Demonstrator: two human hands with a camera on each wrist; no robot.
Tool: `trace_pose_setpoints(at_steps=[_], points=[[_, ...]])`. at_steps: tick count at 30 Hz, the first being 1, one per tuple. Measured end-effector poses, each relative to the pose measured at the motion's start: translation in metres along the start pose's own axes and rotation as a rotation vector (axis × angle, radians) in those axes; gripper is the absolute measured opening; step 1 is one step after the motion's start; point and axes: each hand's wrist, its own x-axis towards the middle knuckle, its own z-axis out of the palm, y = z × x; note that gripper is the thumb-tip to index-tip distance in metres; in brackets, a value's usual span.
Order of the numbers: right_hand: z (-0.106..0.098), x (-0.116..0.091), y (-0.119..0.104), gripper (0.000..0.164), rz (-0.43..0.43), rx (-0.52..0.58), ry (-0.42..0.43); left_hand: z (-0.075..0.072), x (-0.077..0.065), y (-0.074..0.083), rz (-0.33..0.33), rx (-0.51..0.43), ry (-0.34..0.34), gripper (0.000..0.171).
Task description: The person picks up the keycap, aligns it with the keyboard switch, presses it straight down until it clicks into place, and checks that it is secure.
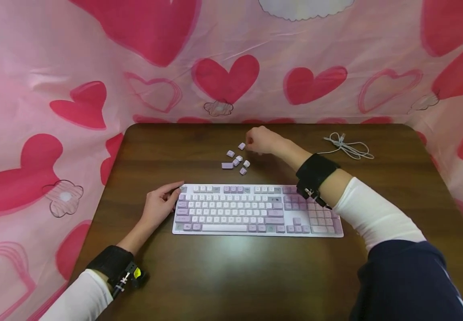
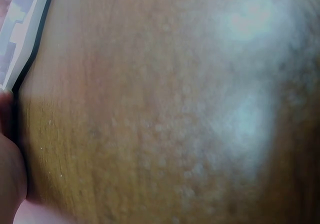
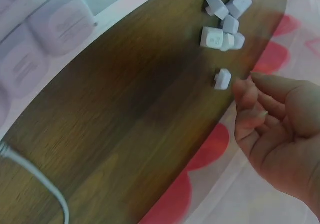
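Observation:
A white and lilac keyboard (image 1: 231,227) lies across the middle of the brown table. My left hand (image 1: 161,203) holds its upper left corner, one finger along the top edge and the thumb at the side; the left wrist view catches only part of that hand (image 2: 10,169) at the edge. Behind the keyboard, my right hand (image 1: 262,140) is beside the loose keycaps, its fingers loosely curled with nothing visible between them. Closest to its fingertips is a pale lilac keycap (image 3: 223,79). Several more keycaps, including a wide lilac one (image 1: 227,165), lie in a small cluster.
A coiled white cable (image 1: 352,149) lies at the back right of the table (image 1: 231,276). Pink cloth with red hearts (image 1: 227,78) hangs behind the table and along its sides. My right forearm passes over the keyboard's right end.

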Motion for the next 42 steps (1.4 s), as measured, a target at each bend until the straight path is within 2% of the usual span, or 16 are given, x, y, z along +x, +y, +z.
trace_pose_setpoints(at_steps=[3, 5, 9, 15, 17, 20, 24, 27, 29, 36, 42], points=[[0.005, 0.005, 0.002, 0.010, -0.029, -0.012, 0.008, 0.004, 0.000, 0.003, -0.004, -0.004, -0.008, 0.028], [0.006, 0.007, 0.005, 0.009, -0.030, -0.038, 0.046, 0.006, -0.001, 0.004, -0.010, -0.005, -0.009, 0.028], [0.006, 0.008, 0.016, 0.014, 0.022, -0.068, 0.090, 0.007, -0.004, 0.006, -0.025, -0.006, -0.018, 0.028], [0.011, 0.007, 0.023, 0.025, 0.120, 0.077, 0.032, 0.005, -0.007, 0.008, -0.020, 0.002, -0.012, 0.029], [0.011, 0.007, 0.022, 0.027, 0.122, 0.114, 0.020, 0.005, -0.008, 0.008, -0.014, 0.006, -0.005, 0.029], [0.013, 0.005, 0.017, 0.020, 0.019, 0.094, -0.009, 0.005, -0.011, 0.008, -0.020, 0.007, -0.010, 0.029], [0.019, 0.001, 0.006, 0.009, -0.217, 0.001, -0.052, 0.002, -0.014, 0.009, -0.034, 0.006, -0.008, 0.028], [0.027, -0.001, -0.003, 0.013, -0.298, -0.038, -0.035, 0.000, -0.015, 0.009, -0.030, 0.012, 0.010, 0.028], [0.033, -0.003, -0.009, 0.016, -0.287, -0.056, -0.010, 0.000, -0.015, 0.010, -0.019, 0.014, 0.012, 0.028], [0.040, -0.011, -0.023, 0.014, -0.155, -0.076, 0.070, 0.006, -0.010, 0.012, -0.023, -0.012, 0.010, 0.027], [0.017, -0.018, -0.018, 0.009, -0.085, -0.089, 0.121, 0.013, -0.006, 0.014, 0.009, -0.046, 0.021, 0.028]])
